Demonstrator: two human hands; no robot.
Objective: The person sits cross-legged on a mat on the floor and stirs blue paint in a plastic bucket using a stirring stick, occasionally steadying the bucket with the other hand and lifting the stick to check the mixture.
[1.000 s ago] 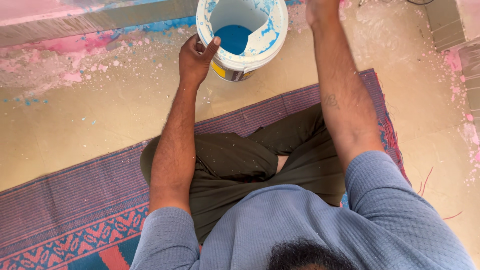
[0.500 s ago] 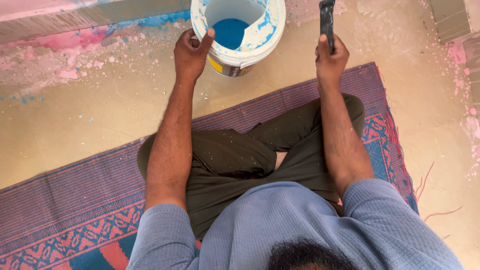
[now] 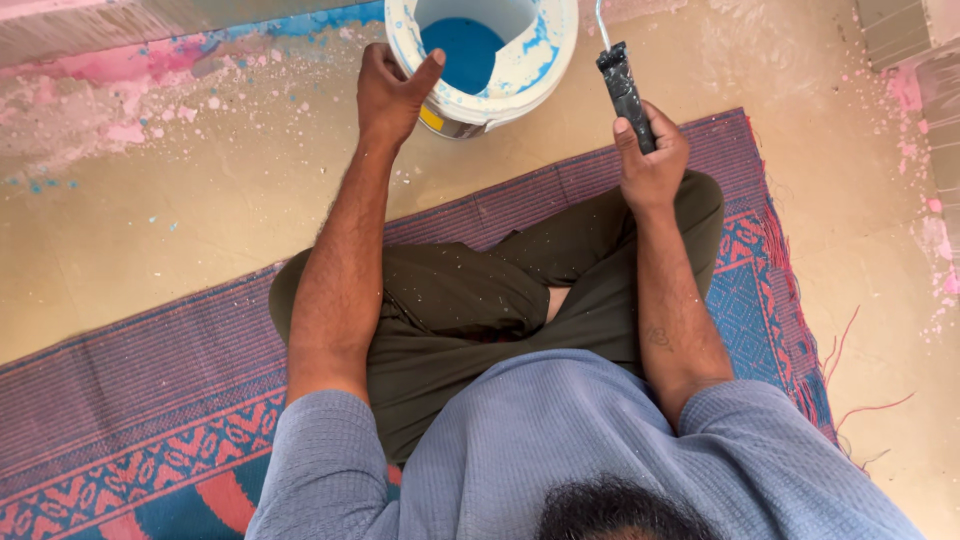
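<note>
A white bucket holding blue paint stands on the floor ahead of my crossed legs. My left hand grips the bucket's near left rim, thumb over the edge. My right hand is closed round the dark handle of a paint roller, held upright to the right of the bucket. The roller's metal shaft runs up out of the frame, so its head is hidden.
I sit on a purple woven mat with red and blue patterning. The tan floor is spattered with pink and blue paint near the wall at the top. Grey tiles lie at the upper right.
My right hand has drawn back from beside the bucket toward my knee, bringing the roller handle into view. The left hand stays on the bucket rim.
</note>
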